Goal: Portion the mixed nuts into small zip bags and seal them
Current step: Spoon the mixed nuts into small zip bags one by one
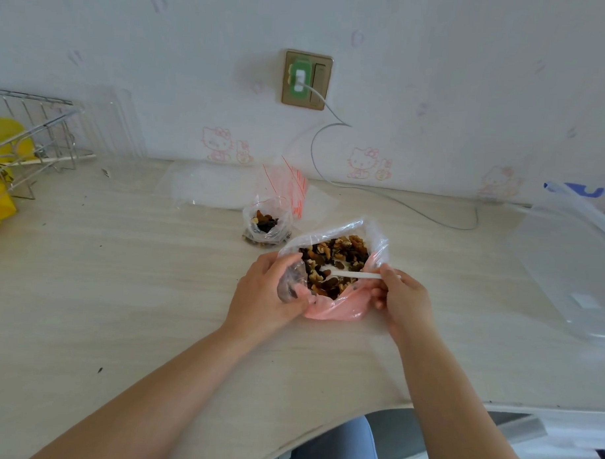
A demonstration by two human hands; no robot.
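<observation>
A large clear bag of mixed nuts (334, 261) stands open on the table inside a pink plastic bag (336, 307). My left hand (268, 296) grips the bag's left rim, folding it outward. My right hand (401, 298) holds the handle of a white plastic spoon (351, 274) whose bowl rests on the nuts. Behind, a small zip bag (265, 223) partly filled with nuts stands open. A stack of small zip bags with red seal lines (290, 187) lies just behind it.
A wire rack (30, 140) with yellow items stands at the far left. A white cable (398, 201) runs from the wall socket (306, 80) across the back of the table. Clear plastic sheets (206, 188) lie at the back, and a large clear plastic cover (574, 259) at right.
</observation>
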